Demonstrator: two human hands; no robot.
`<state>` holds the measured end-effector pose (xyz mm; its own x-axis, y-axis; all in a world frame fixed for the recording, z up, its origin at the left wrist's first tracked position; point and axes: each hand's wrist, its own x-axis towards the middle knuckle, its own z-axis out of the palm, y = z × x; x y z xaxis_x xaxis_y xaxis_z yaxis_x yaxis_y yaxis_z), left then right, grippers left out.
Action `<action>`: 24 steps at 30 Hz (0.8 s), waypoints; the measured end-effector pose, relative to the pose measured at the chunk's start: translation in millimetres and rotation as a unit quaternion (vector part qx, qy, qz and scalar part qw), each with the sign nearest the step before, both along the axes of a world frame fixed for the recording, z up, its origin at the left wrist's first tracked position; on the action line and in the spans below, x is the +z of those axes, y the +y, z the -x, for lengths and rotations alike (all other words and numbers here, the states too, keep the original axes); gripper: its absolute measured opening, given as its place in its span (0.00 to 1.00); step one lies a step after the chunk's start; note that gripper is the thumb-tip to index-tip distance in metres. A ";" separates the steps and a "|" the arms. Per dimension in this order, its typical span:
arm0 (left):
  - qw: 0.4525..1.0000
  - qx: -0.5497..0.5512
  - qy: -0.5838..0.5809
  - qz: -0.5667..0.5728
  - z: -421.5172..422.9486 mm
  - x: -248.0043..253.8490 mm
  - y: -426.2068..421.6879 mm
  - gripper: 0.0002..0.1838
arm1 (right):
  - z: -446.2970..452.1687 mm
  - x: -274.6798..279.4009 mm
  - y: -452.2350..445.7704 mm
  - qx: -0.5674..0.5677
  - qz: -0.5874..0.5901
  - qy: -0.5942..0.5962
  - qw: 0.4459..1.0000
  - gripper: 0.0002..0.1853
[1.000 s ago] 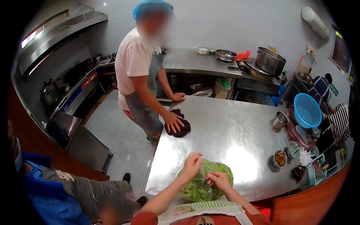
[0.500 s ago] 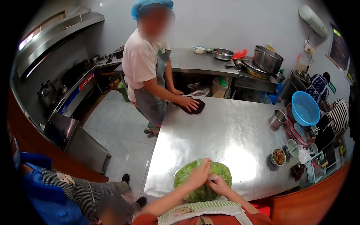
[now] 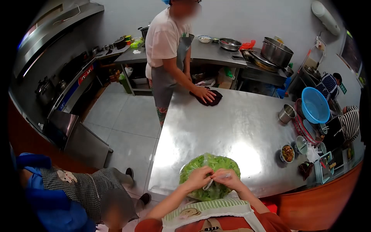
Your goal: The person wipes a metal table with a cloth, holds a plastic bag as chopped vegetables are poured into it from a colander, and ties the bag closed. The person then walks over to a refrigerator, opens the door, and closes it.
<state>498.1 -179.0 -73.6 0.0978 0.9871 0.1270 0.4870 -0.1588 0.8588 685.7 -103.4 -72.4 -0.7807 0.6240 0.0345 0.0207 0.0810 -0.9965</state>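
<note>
A clear plastic bag full of green leafy vegetables (image 3: pixel 228 164) rests at the near edge of the steel table (image 3: pixel 216 127). My left hand (image 3: pixel 198 178) is closed on the gathered neck of the bag, on top of the greens. Close beside it, my right hand (image 3: pixel 227 178) pinches another part of the same clear plastic. A whitish twisted strip of the bag hangs just below my fingers. Fine detail between the fingertips is too small to make out.
Across the table, a co-worker's hand (image 3: pixel 205 94) presses a dark cloth (image 3: pixel 212 99). To the right stand a metal pot (image 3: pixel 286 113), a blue basin (image 3: pixel 315 108), a bowl of food (image 3: pixel 287 154) and a teal basket (image 3: pixel 324 170). Another person in blue (image 3: pixel 54 208) is at lower left.
My left hand has come down from above the bag to its neck, and both hands now meet there. The co-worker with the cloth has shifted to the right in view.
</note>
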 end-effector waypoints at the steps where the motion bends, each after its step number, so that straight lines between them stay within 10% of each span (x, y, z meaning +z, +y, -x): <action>1: 1.000 0.013 -0.006 0.006 -1.7 0.0 0.4 0.09 | -3.1 -0.6 -1.7 -0.016 -0.010 -0.002 1.000 0.06; 13: 0.991 0.054 -0.089 0.085 -21.9 -11.7 2.9 0.02 | 0.5 -2.0 -11.3 -0.149 -0.430 -0.168 0.875 0.06; 15: 0.954 0.080 -0.253 0.136 -21.3 -2.3 1.6 0.03 | 0.0 -1.2 -11.5 -0.173 -0.480 -0.138 0.849 0.06; 24: 0.984 -0.062 -0.029 0.162 -7.8 9.2 17.6 0.07 | -12.5 -2.9 -8.4 -0.142 -0.578 -0.069 0.800 0.05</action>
<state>505.9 -161.4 -64.4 0.2215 0.9578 -0.1834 0.4302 0.0728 0.8998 698.2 -111.8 -75.3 -0.6592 0.3895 0.6432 0.3047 0.9204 -0.2451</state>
